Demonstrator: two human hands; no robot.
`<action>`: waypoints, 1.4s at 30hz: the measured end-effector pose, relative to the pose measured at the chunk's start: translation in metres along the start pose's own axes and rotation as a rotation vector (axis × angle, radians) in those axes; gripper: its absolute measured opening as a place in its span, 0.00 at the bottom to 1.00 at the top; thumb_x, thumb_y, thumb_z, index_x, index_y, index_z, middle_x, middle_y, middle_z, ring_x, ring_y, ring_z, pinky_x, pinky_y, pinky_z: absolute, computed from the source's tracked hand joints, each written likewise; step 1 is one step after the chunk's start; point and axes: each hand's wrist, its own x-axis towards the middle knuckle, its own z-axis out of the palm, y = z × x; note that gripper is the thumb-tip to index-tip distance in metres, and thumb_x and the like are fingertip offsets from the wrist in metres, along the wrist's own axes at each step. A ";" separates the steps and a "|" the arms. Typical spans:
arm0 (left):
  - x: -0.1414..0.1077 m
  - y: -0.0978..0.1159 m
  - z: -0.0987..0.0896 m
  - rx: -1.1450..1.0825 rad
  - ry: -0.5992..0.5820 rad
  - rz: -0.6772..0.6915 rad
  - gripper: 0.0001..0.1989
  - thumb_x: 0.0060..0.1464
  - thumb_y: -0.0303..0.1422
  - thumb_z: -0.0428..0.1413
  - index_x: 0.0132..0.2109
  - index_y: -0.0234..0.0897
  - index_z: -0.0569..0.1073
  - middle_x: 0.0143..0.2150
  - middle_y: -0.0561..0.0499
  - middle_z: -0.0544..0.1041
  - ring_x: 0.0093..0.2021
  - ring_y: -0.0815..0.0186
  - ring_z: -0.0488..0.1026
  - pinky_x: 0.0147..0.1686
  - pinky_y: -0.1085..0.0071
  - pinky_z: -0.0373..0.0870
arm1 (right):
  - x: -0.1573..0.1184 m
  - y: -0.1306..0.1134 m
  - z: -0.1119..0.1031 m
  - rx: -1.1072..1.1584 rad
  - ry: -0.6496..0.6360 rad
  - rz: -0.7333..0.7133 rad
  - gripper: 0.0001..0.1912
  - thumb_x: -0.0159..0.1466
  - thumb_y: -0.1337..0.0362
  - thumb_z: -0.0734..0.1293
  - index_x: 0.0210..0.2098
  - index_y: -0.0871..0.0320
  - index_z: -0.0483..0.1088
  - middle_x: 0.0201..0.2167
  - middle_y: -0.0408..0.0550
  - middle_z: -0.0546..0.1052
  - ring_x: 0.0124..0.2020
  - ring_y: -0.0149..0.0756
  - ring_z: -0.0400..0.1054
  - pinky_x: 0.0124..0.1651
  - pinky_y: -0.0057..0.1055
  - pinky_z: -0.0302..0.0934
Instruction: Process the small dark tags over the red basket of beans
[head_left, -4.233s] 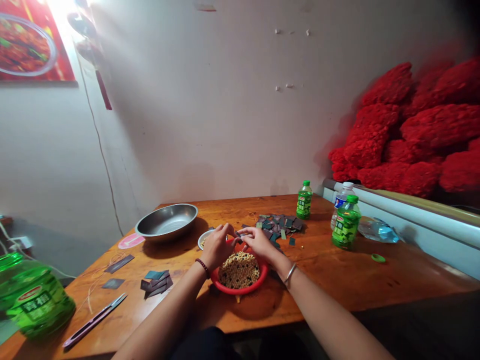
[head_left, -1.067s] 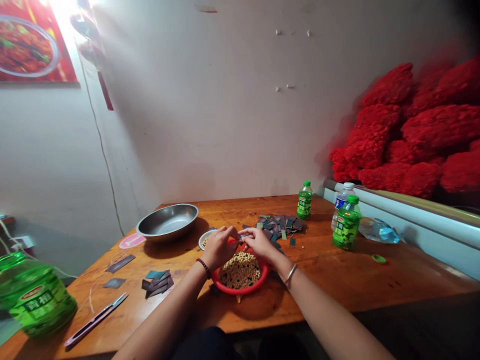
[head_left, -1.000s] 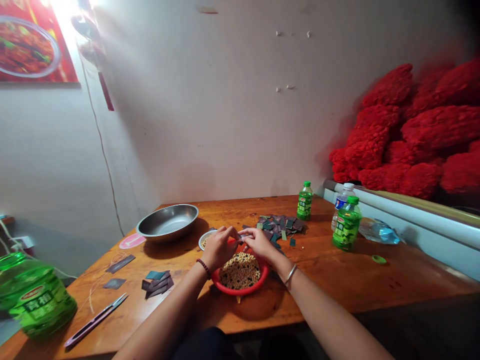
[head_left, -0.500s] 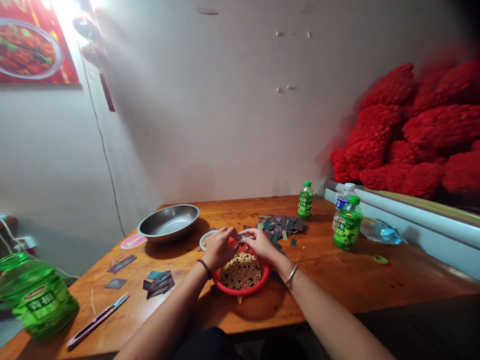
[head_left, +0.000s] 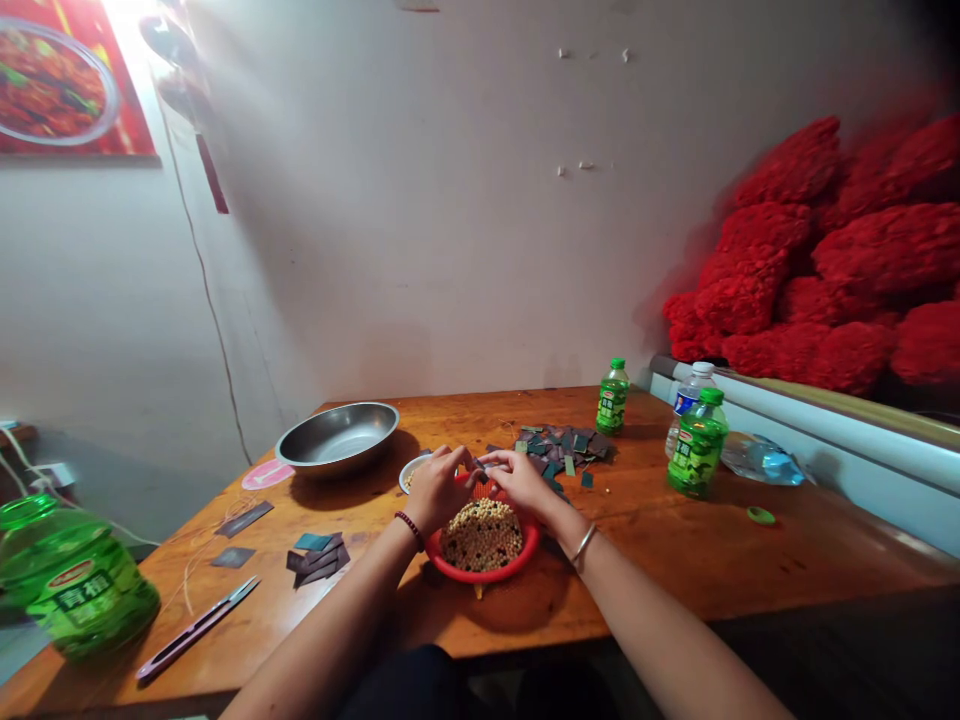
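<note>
My left hand (head_left: 440,487) and my right hand (head_left: 517,480) meet above the far rim of a red basket (head_left: 520,560). Their fingertips pinch together around a small dark piece, too small to name. Pale and dark beads (head_left: 481,537) lie heaped in the basket. Partly behind my left hand is a small white bowl (head_left: 407,474) with more beads. Beyond my right hand spreads a pile of dark fabric-like pieces (head_left: 559,450).
A metal bowl (head_left: 337,440) stands at the back left. Pink snips (head_left: 196,632) and a stack of dark pieces (head_left: 319,559) lie left, near a big green jug (head_left: 79,585). Green bottles (head_left: 613,398) (head_left: 697,445) stand right, by a green cap (head_left: 760,516).
The camera view has shifted slightly. My hands stay together over the basket, with only small finger movements.
</note>
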 end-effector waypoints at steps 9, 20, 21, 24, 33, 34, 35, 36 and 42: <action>0.002 0.001 0.003 0.011 0.009 -0.002 0.10 0.53 0.42 0.53 0.33 0.41 0.71 0.31 0.53 0.69 0.28 0.70 0.66 0.26 0.76 0.54 | -0.006 -0.009 -0.005 -0.009 0.012 0.022 0.13 0.56 0.73 0.61 0.39 0.64 0.71 0.31 0.49 0.77 0.19 0.24 0.67 0.24 0.23 0.64; 0.004 0.006 0.004 -0.048 0.019 0.031 0.09 0.51 0.41 0.55 0.34 0.40 0.71 0.32 0.53 0.71 0.30 0.71 0.67 0.28 0.76 0.56 | -0.008 -0.012 -0.011 -0.036 0.006 0.017 0.12 0.56 0.73 0.62 0.39 0.64 0.71 0.32 0.50 0.78 0.17 0.23 0.67 0.21 0.20 0.63; 0.004 0.006 0.005 -0.040 0.032 0.022 0.09 0.51 0.41 0.55 0.34 0.40 0.71 0.32 0.53 0.71 0.30 0.71 0.67 0.28 0.76 0.56 | -0.009 -0.013 -0.011 -0.032 0.009 0.023 0.11 0.57 0.73 0.62 0.39 0.64 0.71 0.32 0.50 0.78 0.17 0.23 0.67 0.21 0.20 0.63; 0.004 0.006 0.005 -0.030 0.048 0.006 0.09 0.50 0.41 0.55 0.34 0.40 0.71 0.31 0.53 0.71 0.30 0.71 0.67 0.27 0.76 0.55 | -0.010 -0.016 -0.010 -0.029 0.011 0.032 0.11 0.56 0.74 0.62 0.38 0.64 0.71 0.31 0.49 0.78 0.17 0.23 0.68 0.21 0.20 0.64; 0.003 0.007 0.000 -0.008 0.029 -0.004 0.10 0.50 0.42 0.54 0.34 0.40 0.70 0.32 0.53 0.70 0.31 0.70 0.67 0.27 0.75 0.57 | -0.008 -0.010 -0.011 -0.023 -0.003 -0.001 0.12 0.57 0.73 0.62 0.40 0.63 0.72 0.31 0.49 0.78 0.18 0.23 0.67 0.21 0.20 0.62; 0.004 0.008 -0.002 -0.014 0.034 -0.004 0.10 0.51 0.41 0.54 0.34 0.40 0.70 0.32 0.53 0.71 0.32 0.69 0.67 0.29 0.75 0.59 | -0.007 -0.009 -0.011 -0.021 0.000 -0.009 0.12 0.57 0.73 0.62 0.40 0.64 0.72 0.32 0.50 0.78 0.18 0.23 0.67 0.21 0.20 0.63; 0.004 0.009 -0.004 -0.025 0.038 0.002 0.10 0.51 0.41 0.54 0.35 0.40 0.69 0.33 0.53 0.71 0.34 0.69 0.68 0.30 0.75 0.60 | -0.006 -0.008 -0.011 -0.014 0.004 -0.020 0.12 0.56 0.73 0.62 0.39 0.64 0.72 0.33 0.51 0.78 0.19 0.24 0.68 0.22 0.21 0.63; 0.005 0.010 -0.007 -0.036 0.043 0.010 0.10 0.51 0.41 0.53 0.36 0.39 0.69 0.33 0.52 0.71 0.36 0.68 0.67 0.32 0.75 0.61 | -0.005 -0.007 -0.011 -0.006 0.009 -0.030 0.12 0.56 0.73 0.62 0.39 0.64 0.72 0.34 0.51 0.78 0.19 0.24 0.68 0.23 0.21 0.64; 0.008 0.005 -0.011 0.122 0.090 -0.265 0.10 0.55 0.39 0.49 0.41 0.40 0.67 0.38 0.48 0.72 0.43 0.63 0.67 0.34 0.72 0.63 | -0.003 -0.003 -0.011 -0.018 0.026 -0.028 0.12 0.56 0.73 0.62 0.39 0.64 0.72 0.32 0.50 0.78 0.17 0.24 0.68 0.21 0.21 0.63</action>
